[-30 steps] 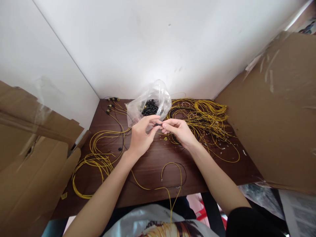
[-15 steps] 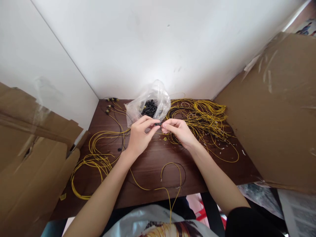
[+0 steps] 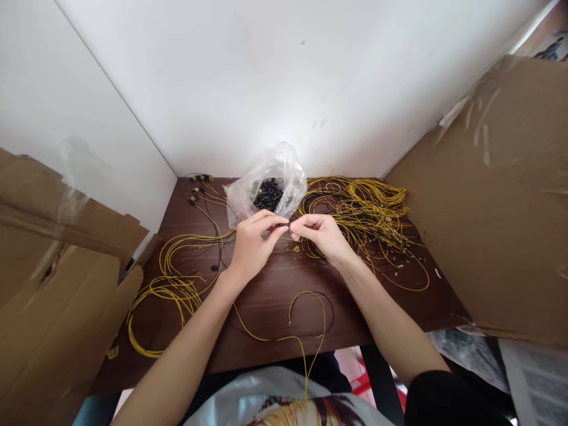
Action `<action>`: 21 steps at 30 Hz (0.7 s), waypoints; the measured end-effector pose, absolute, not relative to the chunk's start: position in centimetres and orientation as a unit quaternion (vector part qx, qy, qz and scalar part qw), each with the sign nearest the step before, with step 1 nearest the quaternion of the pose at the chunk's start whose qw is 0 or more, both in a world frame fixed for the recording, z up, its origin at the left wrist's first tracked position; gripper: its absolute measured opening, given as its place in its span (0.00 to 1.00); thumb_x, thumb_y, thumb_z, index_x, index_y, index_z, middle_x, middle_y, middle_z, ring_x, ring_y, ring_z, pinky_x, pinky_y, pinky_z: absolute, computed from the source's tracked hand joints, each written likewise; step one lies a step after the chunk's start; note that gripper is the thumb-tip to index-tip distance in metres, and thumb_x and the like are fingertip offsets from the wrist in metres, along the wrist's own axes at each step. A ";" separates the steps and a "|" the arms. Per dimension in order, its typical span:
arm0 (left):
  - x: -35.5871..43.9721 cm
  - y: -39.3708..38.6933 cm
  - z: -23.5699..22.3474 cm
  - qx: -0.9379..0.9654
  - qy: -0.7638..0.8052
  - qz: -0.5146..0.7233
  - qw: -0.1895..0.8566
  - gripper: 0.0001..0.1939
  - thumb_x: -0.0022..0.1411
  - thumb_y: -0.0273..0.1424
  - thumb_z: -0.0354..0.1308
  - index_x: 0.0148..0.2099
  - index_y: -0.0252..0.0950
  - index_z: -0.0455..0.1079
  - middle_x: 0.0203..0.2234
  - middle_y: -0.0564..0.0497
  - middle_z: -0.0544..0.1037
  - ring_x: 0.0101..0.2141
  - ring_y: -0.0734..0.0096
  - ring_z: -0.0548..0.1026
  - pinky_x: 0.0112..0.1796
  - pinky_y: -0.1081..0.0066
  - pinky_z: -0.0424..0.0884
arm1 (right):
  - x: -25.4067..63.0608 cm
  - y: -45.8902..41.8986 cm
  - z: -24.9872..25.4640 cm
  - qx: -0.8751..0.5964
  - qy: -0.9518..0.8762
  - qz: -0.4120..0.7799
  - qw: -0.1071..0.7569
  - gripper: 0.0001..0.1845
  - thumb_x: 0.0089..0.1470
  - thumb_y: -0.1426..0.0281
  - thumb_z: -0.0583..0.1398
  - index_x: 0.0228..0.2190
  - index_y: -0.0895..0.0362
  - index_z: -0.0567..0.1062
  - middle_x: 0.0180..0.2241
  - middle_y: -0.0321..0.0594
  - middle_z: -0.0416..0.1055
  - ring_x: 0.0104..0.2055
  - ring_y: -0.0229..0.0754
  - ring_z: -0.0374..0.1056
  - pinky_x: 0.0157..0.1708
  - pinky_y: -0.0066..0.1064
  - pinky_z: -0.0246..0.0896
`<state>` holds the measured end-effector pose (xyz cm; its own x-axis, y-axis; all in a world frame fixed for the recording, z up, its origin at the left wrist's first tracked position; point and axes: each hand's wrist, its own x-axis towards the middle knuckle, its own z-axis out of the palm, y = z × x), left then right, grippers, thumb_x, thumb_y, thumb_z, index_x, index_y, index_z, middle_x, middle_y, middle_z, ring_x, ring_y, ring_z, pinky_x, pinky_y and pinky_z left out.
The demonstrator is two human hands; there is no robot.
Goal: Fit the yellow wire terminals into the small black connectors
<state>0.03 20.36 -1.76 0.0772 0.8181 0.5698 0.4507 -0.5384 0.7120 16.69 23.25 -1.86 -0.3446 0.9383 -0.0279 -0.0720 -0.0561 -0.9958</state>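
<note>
My left hand (image 3: 252, 244) is closed, thumb and fingers pinching a small black connector part (image 3: 283, 225). Against that part's right end, the fingertips of my right hand (image 3: 323, 238) are pressed together; whatever they pinch is hidden. Both hands meet just in front of a clear plastic bag (image 3: 239, 198), which contains many small black parts (image 3: 268, 194). A loose yellow wire (image 3: 284, 338) runs from beneath my left forearm across the front of the table and over its edge, with a thin dark wire (image 3: 332, 307) curving close by.
A big tangle of yellow wires (image 3: 355, 201) covers the back right of the brown table (image 3: 275, 284). Coiled yellow wires (image 3: 133, 328) lie at left, and wires with black ends (image 3: 195, 194) behind them. Cardboard (image 3: 501, 207) stands on both sides, and a white wall (image 3: 266, 89) at the back.
The fingertips of my right hand have closed up to those of my left, so less of the black connector part shows. All else looks the same.
</note>
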 end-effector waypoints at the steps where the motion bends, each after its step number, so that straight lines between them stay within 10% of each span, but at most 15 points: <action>1: 0.0 20.4 -1.8 0.712 0.446 0.512 0.180 0.05 0.58 0.26 0.60 0.36 0.37 0.77 0.30 0.50 0.79 0.31 0.72 0.76 0.34 0.72 0.71 | 16.7 23.2 -1.9 -0.397 -0.548 0.608 0.415 0.10 0.41 0.63 0.69 0.21 0.57 0.78 0.20 0.35 0.73 0.24 0.35 0.66 0.32 0.30 0.63; 21: 0.2 20.3 -1.6 0.684 0.476 0.509 0.216 0.05 0.57 0.27 0.61 0.36 0.35 0.77 0.29 0.50 0.78 0.29 0.74 0.74 0.30 0.75 0.69 | 16.9 23.4 -1.9 -0.399 -0.576 0.572 0.427 0.11 0.42 0.63 0.68 0.23 0.58 0.78 0.21 0.36 0.74 0.25 0.35 0.66 0.30 0.29 0.62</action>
<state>0.17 20.30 -1.58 0.0294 0.8710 0.4904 0.4322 -0.4535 0.7795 16.88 23.42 -1.92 -0.3178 0.9475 0.0360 -0.0279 0.0286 -0.9992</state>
